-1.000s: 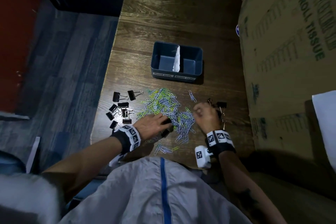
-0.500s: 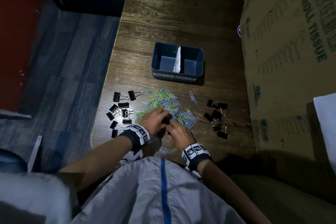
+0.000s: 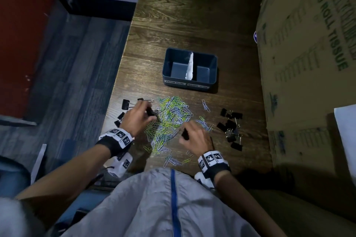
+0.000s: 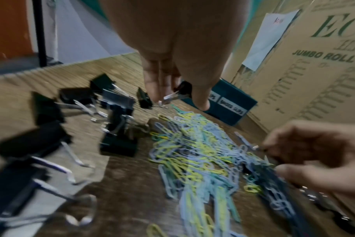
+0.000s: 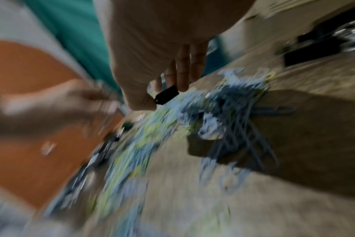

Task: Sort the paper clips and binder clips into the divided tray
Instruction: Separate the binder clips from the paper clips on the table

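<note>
A heap of blue, yellow and green paper clips lies mid-table. My left hand pinches a black binder clip at the heap's left edge; the left wrist view shows it held by its silver handles. My right hand pinches another black binder clip at the heap's near right; in the blurred right wrist view it shows between thumb and fingers. The blue divided tray with a white divider stands beyond the heap, both compartments bare.
Black binder clips lie in a group on the left near the table's left edge and another on the right. Large cardboard boxes wall the table's right side. A few loose paper clips lie between heap and tray.
My left hand moved left and away from me to the heap's left edge with a binder clip. My right hand, earlier at the right binder clips, came to the heap and now holds a clip.
</note>
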